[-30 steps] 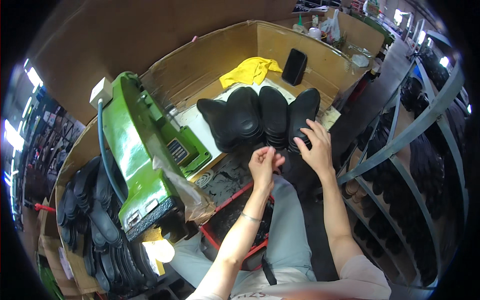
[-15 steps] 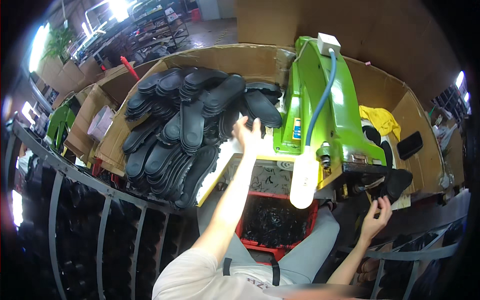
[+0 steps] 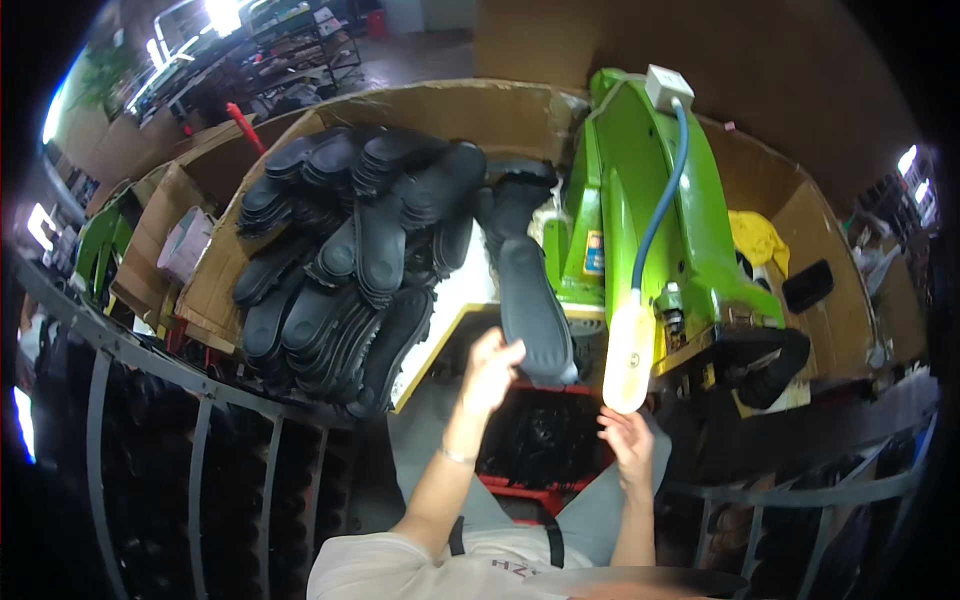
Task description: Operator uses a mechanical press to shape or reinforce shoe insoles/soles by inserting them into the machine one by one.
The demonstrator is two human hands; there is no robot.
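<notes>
My left hand (image 3: 488, 372) is closed at the near left edge of a black shoe sole (image 3: 535, 305), its thumb against the rim. The sole lies lengthwise toward me, its near end over the table's front edge. My right hand (image 3: 628, 440) is raised just below the glowing lamp (image 3: 630, 360), fingers apart and slightly bent, holding nothing visible. Stacks of black soles (image 3: 330, 310) fill the left of the table. More soles (image 3: 520, 200) lie beyond the one at my left hand. The green machine (image 3: 655, 200) stands to the right.
Cardboard walls (image 3: 450, 115) ring the table. A red crate (image 3: 540, 440) with black scraps sits between my legs. At the right are a yellow cloth (image 3: 757, 240), a phone-like dark slab (image 3: 808, 287) and a black sole (image 3: 780, 370) by the machine. Metal rails (image 3: 240, 405) run at both sides.
My left hand has drawn back toward me and a sole has come from the pile to the table's front edge. My right hand has moved left, from beside the machine to below the lamp.
</notes>
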